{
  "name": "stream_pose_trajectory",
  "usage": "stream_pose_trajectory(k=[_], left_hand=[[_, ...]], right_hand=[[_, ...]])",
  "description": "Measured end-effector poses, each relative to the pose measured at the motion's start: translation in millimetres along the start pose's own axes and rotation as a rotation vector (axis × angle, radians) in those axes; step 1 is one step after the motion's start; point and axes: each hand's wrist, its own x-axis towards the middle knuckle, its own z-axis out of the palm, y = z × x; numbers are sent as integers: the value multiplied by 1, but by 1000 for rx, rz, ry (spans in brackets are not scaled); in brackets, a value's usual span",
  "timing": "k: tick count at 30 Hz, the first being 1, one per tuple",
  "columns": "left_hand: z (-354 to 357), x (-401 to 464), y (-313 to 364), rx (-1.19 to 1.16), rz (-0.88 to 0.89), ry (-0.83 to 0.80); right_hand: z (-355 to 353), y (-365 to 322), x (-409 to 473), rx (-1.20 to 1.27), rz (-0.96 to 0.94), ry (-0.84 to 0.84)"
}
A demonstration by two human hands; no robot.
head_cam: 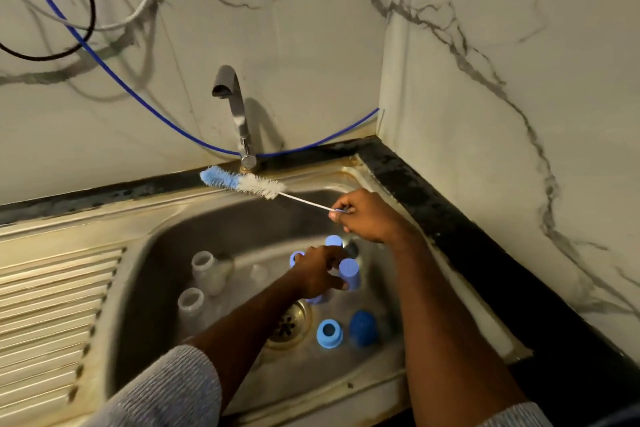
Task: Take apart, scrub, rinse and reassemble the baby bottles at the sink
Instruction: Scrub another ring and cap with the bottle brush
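Over the drain (289, 324), the right hand (369, 217) pinches the brush (242, 183) wire, keeping bristles clear; the left hand (317, 276) curls toward a cap (349, 274), seemingly to lift it for scrubbing; whether it grips yet, I cannot tell.

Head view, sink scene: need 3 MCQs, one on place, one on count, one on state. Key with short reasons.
1. Where do the two clear bottles stand?
A. On the draining board
B. In the sink basin, left of the drain
C. On the black counter

2. What colours are the bottle brush bristles?
A. Blue and white
B. Green only
C. Red and yellow

3. What is the tap doing?
A. Running hard
B. Covered by a cloth
C. Showing no water

Key: 1 B, both sit inside the sink by the drain. 2 A, blue tip, white behind it. 3 C, no stream below the spout.
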Motion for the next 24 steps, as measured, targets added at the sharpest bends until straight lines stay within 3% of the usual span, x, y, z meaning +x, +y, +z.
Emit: stream_pose_trajectory(k=[9, 24], left_hand=[[15, 3, 0, 89, -24, -127], [23, -4, -6, 182, -25, -71]], right_hand=[[5, -6, 3, -18, 16, -23], [14, -20, -4, -14, -16, -104]])
